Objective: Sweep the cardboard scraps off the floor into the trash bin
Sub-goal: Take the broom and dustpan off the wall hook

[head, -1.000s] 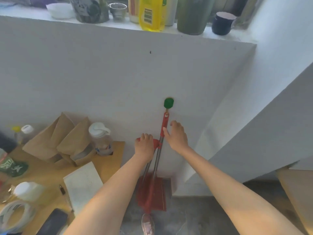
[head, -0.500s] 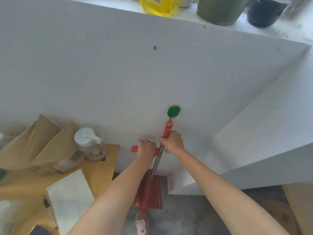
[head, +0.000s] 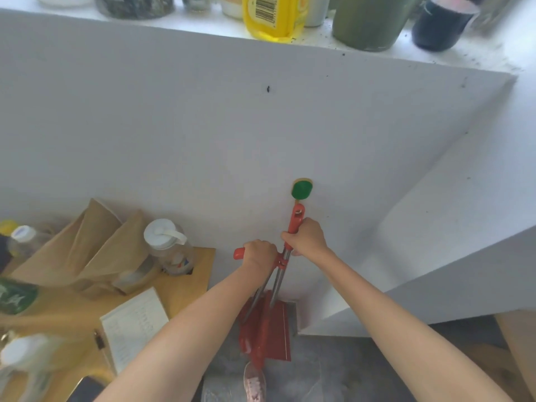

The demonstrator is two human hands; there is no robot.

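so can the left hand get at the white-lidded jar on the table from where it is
Probably yes. The left hand is shut on a red handle, but nothing stands between it and the jar just to its left; it would have to let go first.

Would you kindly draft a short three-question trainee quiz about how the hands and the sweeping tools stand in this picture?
1. True or false: both hands are closed on red handles.
2. Which hand holds the taller handle that reaches up toward the green wall hook? A) left B) right
3. Fill in: the red dustpan rests on the ____, against the white wall.

Key
1. True: the left hand wraps the lower red grip, and the right hand wraps the upright red handle.
2. B
3. Floor. No cardboard scraps or trash bin show in this view.
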